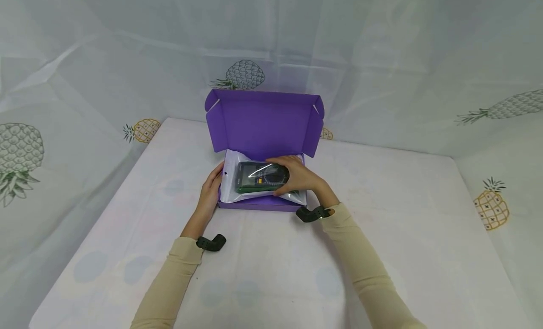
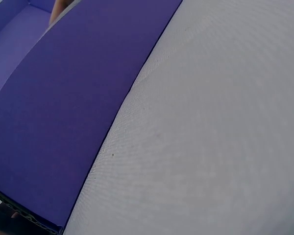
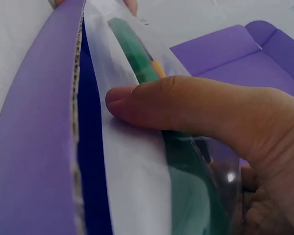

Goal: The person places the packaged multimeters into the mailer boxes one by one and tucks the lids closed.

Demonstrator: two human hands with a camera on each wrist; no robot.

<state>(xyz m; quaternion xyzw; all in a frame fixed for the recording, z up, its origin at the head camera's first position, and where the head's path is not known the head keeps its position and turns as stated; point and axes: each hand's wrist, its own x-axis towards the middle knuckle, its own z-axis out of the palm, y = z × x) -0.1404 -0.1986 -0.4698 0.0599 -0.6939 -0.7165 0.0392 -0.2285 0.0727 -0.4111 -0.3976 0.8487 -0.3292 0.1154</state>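
A dark multimeter with a green edge (image 1: 248, 189) lies in a clear-fronted plastic bag (image 1: 228, 190), inside an open purple box (image 1: 259, 207). My right hand (image 1: 299, 174) grips the bagged multimeter across its right part, thumb (image 3: 171, 105) on the near green side, fingers over the far side. Along the box's left wall my left hand (image 1: 209, 192) rests with its fingers fairly straight. The left wrist view shows mostly the box's purple front wall (image 2: 73, 103), and that hand is largely out of it.
The box's lid (image 1: 265, 124) stands raised at the back, its side flaps spread. A white cloth (image 1: 254, 258) covers the table. Behind it hangs a pale curtain (image 1: 382, 74) printed with pineapples. Each wrist wears a dark strap (image 1: 212, 243).
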